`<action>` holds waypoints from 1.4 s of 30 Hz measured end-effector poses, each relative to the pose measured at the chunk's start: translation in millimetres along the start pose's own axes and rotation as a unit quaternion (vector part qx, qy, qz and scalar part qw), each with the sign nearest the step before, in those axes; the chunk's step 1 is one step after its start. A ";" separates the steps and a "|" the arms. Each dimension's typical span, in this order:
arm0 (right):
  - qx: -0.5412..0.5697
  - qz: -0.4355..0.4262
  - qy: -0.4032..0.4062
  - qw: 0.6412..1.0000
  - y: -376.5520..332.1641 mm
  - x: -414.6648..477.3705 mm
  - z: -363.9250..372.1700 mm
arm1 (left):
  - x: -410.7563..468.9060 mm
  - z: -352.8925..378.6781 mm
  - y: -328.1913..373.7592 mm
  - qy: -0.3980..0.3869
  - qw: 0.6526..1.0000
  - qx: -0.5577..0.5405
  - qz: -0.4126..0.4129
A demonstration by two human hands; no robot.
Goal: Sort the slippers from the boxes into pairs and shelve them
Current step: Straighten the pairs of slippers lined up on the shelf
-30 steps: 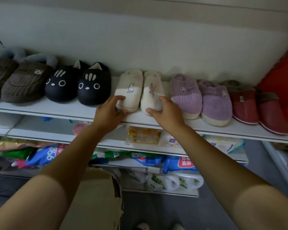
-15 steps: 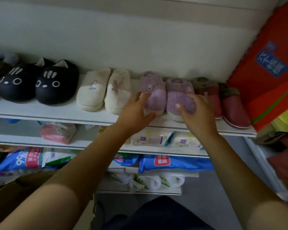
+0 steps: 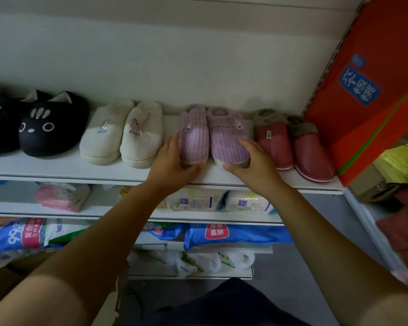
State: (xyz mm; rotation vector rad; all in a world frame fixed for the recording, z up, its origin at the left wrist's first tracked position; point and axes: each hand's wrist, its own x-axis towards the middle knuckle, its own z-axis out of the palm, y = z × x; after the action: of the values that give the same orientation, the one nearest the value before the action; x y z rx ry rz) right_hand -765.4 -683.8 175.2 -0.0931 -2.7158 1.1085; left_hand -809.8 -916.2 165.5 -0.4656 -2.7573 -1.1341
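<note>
Two hands reach to the top shelf [image 3: 57,169] at the centre of the frame. The left hand [image 3: 172,165] cups the toe of the left purple slipper [image 3: 194,140], fingers [image 3: 176,140] along its outer side and thumb curled under the front, while the right hand [image 3: 257,165] clamps the toe of the right purple slipper [image 3: 229,137], thumb at the sole's front edge. Both purple slippers stand touching side by side, toes toward the camera, between a cream pair [image 3: 123,135] on their left and a red pair [image 3: 292,144] on their right, with a black cat-face pair [image 3: 52,124] at the far left.
</note>
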 end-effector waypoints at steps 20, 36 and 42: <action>-0.097 0.105 0.165 0.976 96.3 -34.3 -104.9 | 31.1 83.4 125.6 -0.077 0.962 0.153 0.212; -0.127 0.095 0.067 0.985 108.7 4.7 -123.3 | 45.8 107.4 145.9 -0.111 0.964 0.169 0.172; -0.093 0.056 0.079 0.991 71.9 -6.7 -149.2 | 46.8 76.4 166.9 -0.071 0.984 0.065 0.151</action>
State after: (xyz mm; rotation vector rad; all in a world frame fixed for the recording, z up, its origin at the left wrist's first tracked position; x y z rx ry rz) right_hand -728.4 -531.1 227.8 -0.3498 -2.6916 0.8326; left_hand -799.2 -739.4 232.9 -0.9409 -2.7285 -0.8744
